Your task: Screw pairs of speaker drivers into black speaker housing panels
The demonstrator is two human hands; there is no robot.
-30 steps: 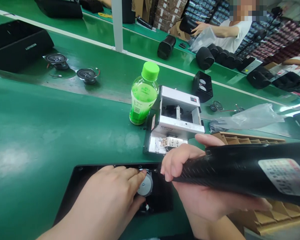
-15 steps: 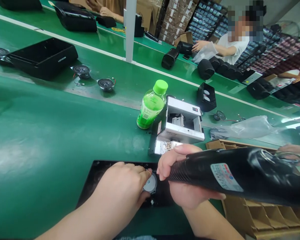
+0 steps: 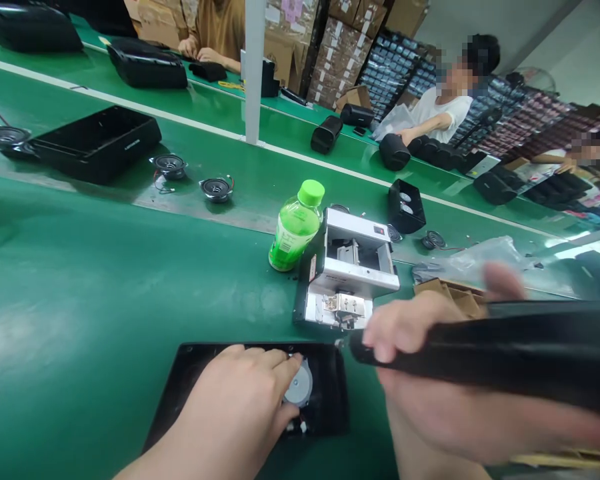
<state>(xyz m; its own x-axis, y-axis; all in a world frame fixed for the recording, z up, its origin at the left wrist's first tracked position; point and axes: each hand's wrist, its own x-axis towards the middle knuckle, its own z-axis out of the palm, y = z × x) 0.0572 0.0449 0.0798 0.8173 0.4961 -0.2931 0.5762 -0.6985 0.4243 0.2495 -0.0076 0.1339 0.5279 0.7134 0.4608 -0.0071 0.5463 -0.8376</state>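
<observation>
My left hand rests over a black speaker panel lying on the bench. Its thumb and forefinger close around the round silver back of a speaker driver in the panel. A black electric screwdriver, blurred by motion, is gripped in my right hand, lying nearly level. Its tip points left, close to the panel's upper right corner and just in front of a white and black screw feeder. Part of the screwdriver body runs out of view on the right.
A green-capped bottle stands left of the feeder. Loose speaker drivers and a black speaker box lie beyond. A divided cardboard box sits at right, near a blurred hand part. Co-workers, one in white, sit across.
My right hand and the screwdriver have moved right, drawing the tip off the panel towards the feeder. My left hand keeps its hold on the driver. The view has shifted slightly.
</observation>
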